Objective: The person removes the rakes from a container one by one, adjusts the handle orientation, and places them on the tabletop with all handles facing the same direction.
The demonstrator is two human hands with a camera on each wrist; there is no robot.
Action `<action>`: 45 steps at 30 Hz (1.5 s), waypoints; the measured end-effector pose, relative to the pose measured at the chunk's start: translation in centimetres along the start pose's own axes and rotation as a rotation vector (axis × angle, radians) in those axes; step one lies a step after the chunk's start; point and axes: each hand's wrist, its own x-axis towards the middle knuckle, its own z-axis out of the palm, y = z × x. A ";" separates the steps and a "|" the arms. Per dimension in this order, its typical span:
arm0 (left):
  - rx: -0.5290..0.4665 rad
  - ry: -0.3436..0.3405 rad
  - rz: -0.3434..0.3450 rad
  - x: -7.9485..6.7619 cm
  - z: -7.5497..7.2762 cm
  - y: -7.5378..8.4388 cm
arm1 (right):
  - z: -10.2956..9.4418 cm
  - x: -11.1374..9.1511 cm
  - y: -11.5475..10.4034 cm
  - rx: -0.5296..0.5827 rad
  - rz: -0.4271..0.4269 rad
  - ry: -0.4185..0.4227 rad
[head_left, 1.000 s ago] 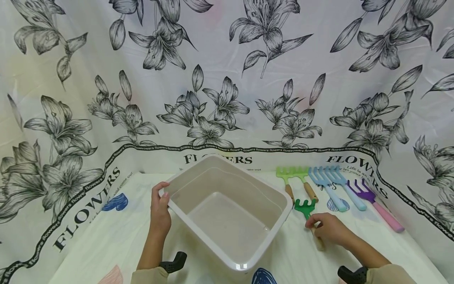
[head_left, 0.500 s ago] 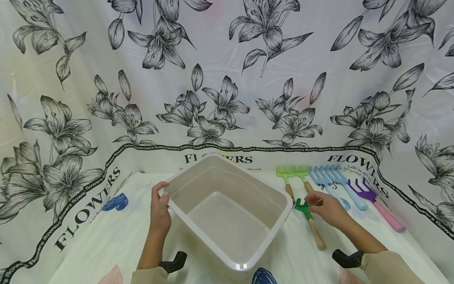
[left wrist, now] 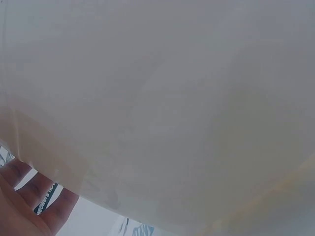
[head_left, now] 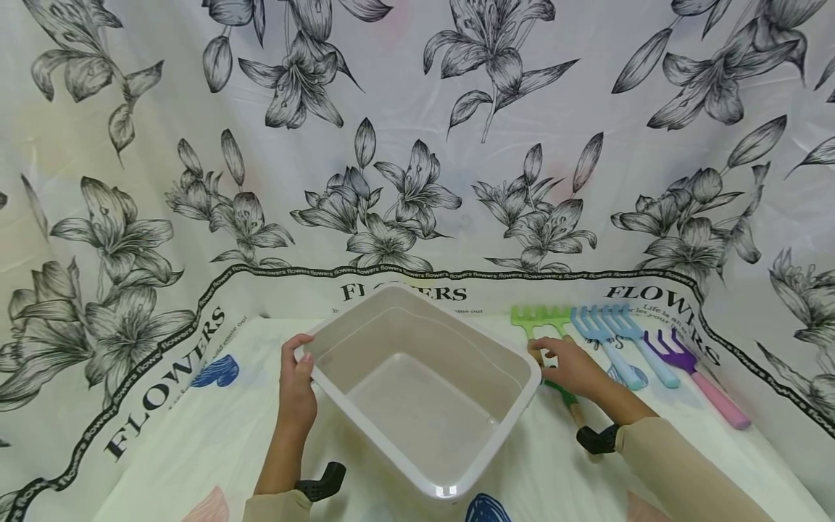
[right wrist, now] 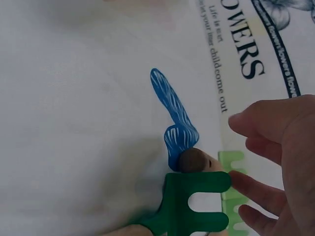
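Note:
A pale beige plastic basin [head_left: 483, 348] is tilted in the head view, with nothing in it. My left hand [head_left: 297, 380] grips its left rim; the left wrist view shows that hand's fingertips [left wrist: 61, 206] along the basin's edge. To the right, my right hand [head_left: 574, 366] hovers with fingers apart over the dark green hand rake [head_left: 562, 394]. In the right wrist view its fingers come close to the green tines [right wrist: 177, 196]. Beyond lies a light green hand rake [head_left: 524, 317], whose wooden handle [right wrist: 192, 160] is partly hidden behind the hand.
A second light green rake [head_left: 554, 315] lies beside the first. Further right are two light blue rakes [head_left: 616, 355] and a purple rake [head_left: 681, 360] with a pink handle. A white flower-print curtain [head_left: 417, 159] rises behind the cloth-covered table [head_left: 228, 435].
My right hand has moved from the dark green rake's handle, past its tines, up and left toward the light green rake's handle. The left hand and basin have stayed in place.

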 end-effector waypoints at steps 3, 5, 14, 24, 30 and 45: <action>0.002 -0.001 -0.005 0.1 0.0 -0.1 | 0.4 0.7 0.0 -0.027 -0.038 -0.032; 0.001 -0.001 -0.006 0.1 0.0 -0.1 | 0.6 1.1 -0.2 -0.057 -0.058 -0.043; -0.007 -0.001 0.014 0.1 -0.1 -0.2 | 0.8 1.8 -0.4 -0.128 -0.086 -0.084; 0.003 -0.001 0.009 0.0 -0.1 -0.3 | 0.4 1.8 -0.1 -0.045 -0.063 -0.116; 0.006 0.000 0.005 0.0 -0.1 -0.2 | 0.4 1.9 0.1 -0.043 -0.038 -0.127; 0.046 -0.029 0.006 -0.2 -0.3 0.0 | -3.6 -3.0 1.4 -0.013 0.120 0.076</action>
